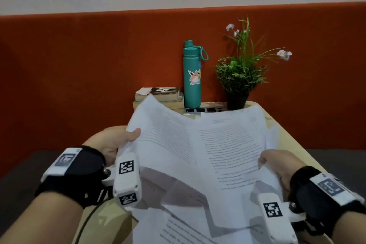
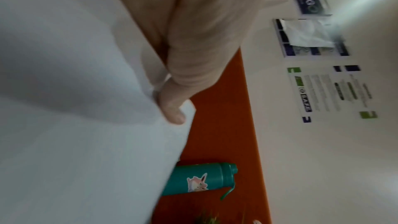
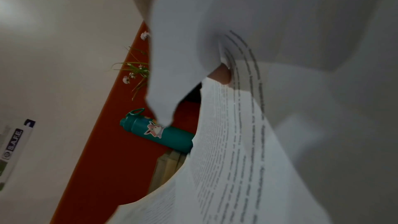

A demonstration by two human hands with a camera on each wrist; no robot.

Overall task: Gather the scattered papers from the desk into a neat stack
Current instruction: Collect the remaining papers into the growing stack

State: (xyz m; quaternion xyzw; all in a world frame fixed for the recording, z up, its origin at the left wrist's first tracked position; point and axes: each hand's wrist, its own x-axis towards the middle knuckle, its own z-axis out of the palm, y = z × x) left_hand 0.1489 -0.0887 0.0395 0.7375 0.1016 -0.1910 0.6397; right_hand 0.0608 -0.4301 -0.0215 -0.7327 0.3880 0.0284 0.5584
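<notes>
Several white printed papers are lifted off the desk in a loose, fanned bundle. My left hand grips the bundle's left edge, thumb on top. In the left wrist view that hand pinches the sheet. My right hand grips the right edge, fingers hidden under the sheets. In the right wrist view a fingertip shows between curled sheets. Another printed sheet lies lower, near the front edge.
At the back of the light wooden desk stand a teal bottle, a potted plant and stacked books. An orange partition rises behind. A cable hangs at the desk's left front.
</notes>
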